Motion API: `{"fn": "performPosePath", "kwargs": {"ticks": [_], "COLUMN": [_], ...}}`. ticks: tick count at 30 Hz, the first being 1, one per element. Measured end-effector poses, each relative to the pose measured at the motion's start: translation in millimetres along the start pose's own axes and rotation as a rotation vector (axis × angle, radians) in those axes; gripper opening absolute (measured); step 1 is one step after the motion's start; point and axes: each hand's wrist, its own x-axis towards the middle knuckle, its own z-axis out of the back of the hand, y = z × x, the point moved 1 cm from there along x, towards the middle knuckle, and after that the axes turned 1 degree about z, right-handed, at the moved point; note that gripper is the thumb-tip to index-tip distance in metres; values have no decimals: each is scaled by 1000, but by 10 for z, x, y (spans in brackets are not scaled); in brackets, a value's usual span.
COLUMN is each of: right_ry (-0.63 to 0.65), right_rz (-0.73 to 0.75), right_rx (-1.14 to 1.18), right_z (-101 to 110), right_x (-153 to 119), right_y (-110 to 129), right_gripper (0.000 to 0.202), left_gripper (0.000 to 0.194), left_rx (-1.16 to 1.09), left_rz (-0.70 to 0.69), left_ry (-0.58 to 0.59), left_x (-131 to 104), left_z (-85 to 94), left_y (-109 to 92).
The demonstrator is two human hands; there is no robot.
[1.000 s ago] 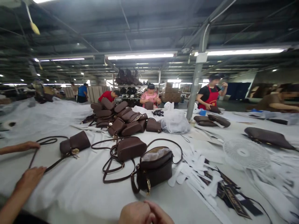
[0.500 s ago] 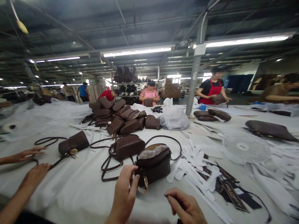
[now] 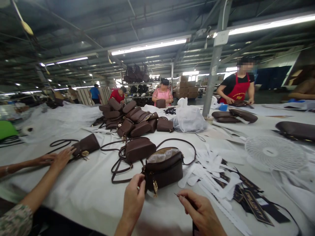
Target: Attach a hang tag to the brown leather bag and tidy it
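- Brown bag (image 3: 164,170) stands on the white bench (image 3: 81,193), just ahead of both hands.
- Left hand (image 3: 133,200) pinches its near corner.
- Right hand (image 3: 200,213) grips a thin dark tool (image 3: 184,197).

Dark brown bag (image 3: 164,170) upright on table, paper-stuffed.

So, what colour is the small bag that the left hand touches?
Dark brown small leather bag, with a gold metal charm; the head view shows it.
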Motion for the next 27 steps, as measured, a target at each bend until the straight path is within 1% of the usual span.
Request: {"fn": "performPosePath", "kwargs": {"ticks": [3, 4, 5, 7, 9, 10, 12, 14, 17, 19, 21, 22, 24, 26, 27], "right_ry": [4, -1, -6, -11, -9, -4, 13, 30, 45, 43, 59, 84, 179, 298, 342], "right_rz": [141, 188, 233, 306, 366, 391, 428, 460, 547, 645, 714, 704, 608, 506, 477], "right_rx": [-46, -63, -80, -112, -144, -161, -199, -248, -384, -518, -655, -725, -877, -1007, -1041], "right_z": [-86, -115, -145, -209, -272, -302, -350, -378, -384, -383, -399, -418, -477, -550, -581], "right_x": [96, 130, 163, 225, 280, 305, 355, 418, 582, 751, 955, 1061, 1257, 1404, 1456], "right_y": [79, 117, 155, 221, 263, 276, 298, 345, 520, 709, 912, 999, 1111, 1126, 1104], "right_gripper": [35, 33, 32, 29, 26, 25, 22, 22, 24, 27, 27, 26, 22, 18, 18], "left_gripper": [28, 32, 37, 45, 47, 47, 47, 47, 50, 48, 39, 35, 30, 26, 23], "left_rx": [22, 26, 23, 4, -15, -15, 8, 59, 196, 294, 390, 441, 542, 619, 649], "left_rz": [-12, -24, -40, -82, -142, -178, -248, -302, -325, -328, -350, -359, -346, -293, -263], "left_ry": [-158, -180, -176, -108, -29, -6, 18, 71, 149, 149, 99, 55, -66, -168, -193], "left_x": [8, 48, 97, 192, 253, 269, 284, 293, 312, 317, 307, 299, 284, 277, 278], "left_z": [-88, -111, -132, -166, -183, -180, -152, -100, -1, 54, 79, 79, 58, 27, 13], "left_y": [115, 132, 143, 150, 155, 162, 186, 222, 276, 284, 252, 221, 145, 70, 38]}}
